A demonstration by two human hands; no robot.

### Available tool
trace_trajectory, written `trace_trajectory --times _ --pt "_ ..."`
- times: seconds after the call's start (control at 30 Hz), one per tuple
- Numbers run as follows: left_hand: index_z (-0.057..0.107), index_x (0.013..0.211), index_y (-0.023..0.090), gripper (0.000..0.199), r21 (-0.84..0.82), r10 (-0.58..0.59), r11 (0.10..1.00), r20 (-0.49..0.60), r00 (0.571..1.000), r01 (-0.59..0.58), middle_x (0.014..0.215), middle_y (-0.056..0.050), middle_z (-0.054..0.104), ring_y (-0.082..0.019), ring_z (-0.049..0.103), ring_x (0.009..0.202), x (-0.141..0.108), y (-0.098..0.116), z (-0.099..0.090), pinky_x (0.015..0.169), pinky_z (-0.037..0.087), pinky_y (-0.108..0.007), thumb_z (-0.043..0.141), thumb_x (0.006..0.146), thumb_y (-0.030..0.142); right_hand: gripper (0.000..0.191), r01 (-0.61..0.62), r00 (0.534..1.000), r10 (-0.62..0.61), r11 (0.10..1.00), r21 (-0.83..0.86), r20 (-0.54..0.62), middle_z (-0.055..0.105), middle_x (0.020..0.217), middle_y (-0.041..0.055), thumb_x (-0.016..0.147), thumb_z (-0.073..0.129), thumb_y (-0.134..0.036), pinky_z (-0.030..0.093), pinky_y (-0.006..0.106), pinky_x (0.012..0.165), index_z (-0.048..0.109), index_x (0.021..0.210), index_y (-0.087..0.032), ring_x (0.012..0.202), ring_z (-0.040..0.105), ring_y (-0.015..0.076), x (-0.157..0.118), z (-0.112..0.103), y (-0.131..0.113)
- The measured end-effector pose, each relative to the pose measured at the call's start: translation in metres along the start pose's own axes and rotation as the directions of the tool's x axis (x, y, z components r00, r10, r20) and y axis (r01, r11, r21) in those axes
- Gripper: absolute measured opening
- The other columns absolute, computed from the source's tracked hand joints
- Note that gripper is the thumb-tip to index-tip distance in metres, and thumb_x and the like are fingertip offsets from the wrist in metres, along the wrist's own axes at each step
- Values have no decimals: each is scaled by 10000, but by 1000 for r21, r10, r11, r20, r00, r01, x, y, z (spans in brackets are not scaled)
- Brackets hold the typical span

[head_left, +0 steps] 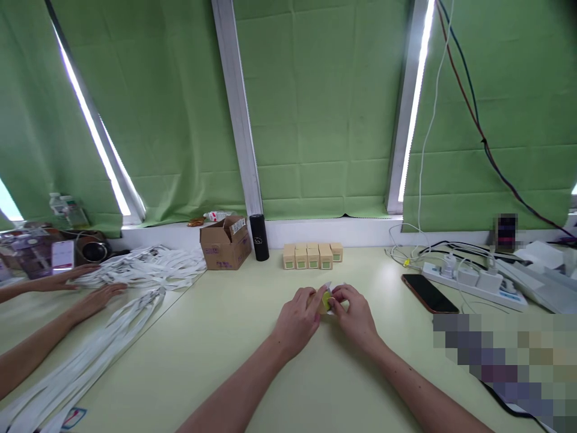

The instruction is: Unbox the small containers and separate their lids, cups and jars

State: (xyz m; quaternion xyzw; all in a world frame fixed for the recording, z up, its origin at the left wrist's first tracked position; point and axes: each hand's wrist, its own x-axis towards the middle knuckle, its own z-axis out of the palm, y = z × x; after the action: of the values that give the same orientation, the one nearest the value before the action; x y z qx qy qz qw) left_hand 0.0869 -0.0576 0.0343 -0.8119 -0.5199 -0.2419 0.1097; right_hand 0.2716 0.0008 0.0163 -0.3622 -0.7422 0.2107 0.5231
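Between my two hands, just above or on the table, is a small brown cardboard box [323, 308] with pale raised flaps. A yellow-green piece [327, 299] shows at its opening; whether it lies inside or is part of the box I cannot tell. My left hand [297, 317] is closed around the box from the left. My right hand [355, 316] is pinched at the box's right side, its fingertips against the flap and the yellow-green piece. Beyond them stand several similar small boxes [308, 257] in a row, with pale green labels.
At the left, another person's hands [97, 297] rest by white straps [148, 264] spread over the table. An open carton [225, 243] and a black cylinder [259, 237] stand at the back. A phone [430, 293] and a power strip [473, 285] with cables lie right.
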Motion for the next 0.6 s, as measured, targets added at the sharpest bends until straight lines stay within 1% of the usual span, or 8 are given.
trace_trajectory --times 0.1,0.17,0.3,0.47,0.53,0.6 --pt "232 1596 340 775 -4 -44 999 -22 999 44 1279 -122 574 -292 599 1150 -1 -5 1 744 608 -353 508 900 138 248 -94 995 96 991 100 -16 746 1034 96 941 590 -428 574 413 771 678 811 -236 887 701 270 1 -2 -2" --pt "239 1594 342 782 -10 -64 998 -35 997 64 1286 -119 567 -288 602 1143 -1 -8 2 751 608 -356 511 891 136 309 -170 985 172 966 194 4 754 1052 101 944 582 -513 587 391 734 672 865 -228 868 703 260 1 -2 -2" --pt "252 1591 350 778 -17 -82 997 -55 995 81 1289 -112 566 -280 600 1138 -1 -11 4 763 602 -345 518 887 152 437 -259 963 267 901 348 25 752 938 91 893 600 -661 589 356 637 633 874 -225 785 689 243 2 0 1" --pt "265 1586 363 777 -44 -120 992 -75 990 117 1294 -97 564 -267 597 1150 -1 -12 2 764 588 -326 531 886 155 450 -284 937 345 842 459 -52 713 799 52 863 636 -676 585 356 574 605 871 -228 643 638 207 7 -1 6" --pt "286 1579 365 763 -80 -161 985 -88 983 154 1290 -91 565 -266 590 1166 -1 -14 0 792 585 -336 538 890 155 441 -273 926 365 825 495 -98 710 791 49 863 635 -669 592 361 571 596 878 -230 651 645 213 12 -5 10" --pt "311 1570 360 741 -133 -215 971 -108 971 200 1304 -90 565 -264 586 1170 0 -17 -2 840 582 -358 544 896 160 447 -258 917 368 841 475 -154 714 809 55 868 618 -673 598 365 583 596 893 -227 688 666 224 17 -11 16"
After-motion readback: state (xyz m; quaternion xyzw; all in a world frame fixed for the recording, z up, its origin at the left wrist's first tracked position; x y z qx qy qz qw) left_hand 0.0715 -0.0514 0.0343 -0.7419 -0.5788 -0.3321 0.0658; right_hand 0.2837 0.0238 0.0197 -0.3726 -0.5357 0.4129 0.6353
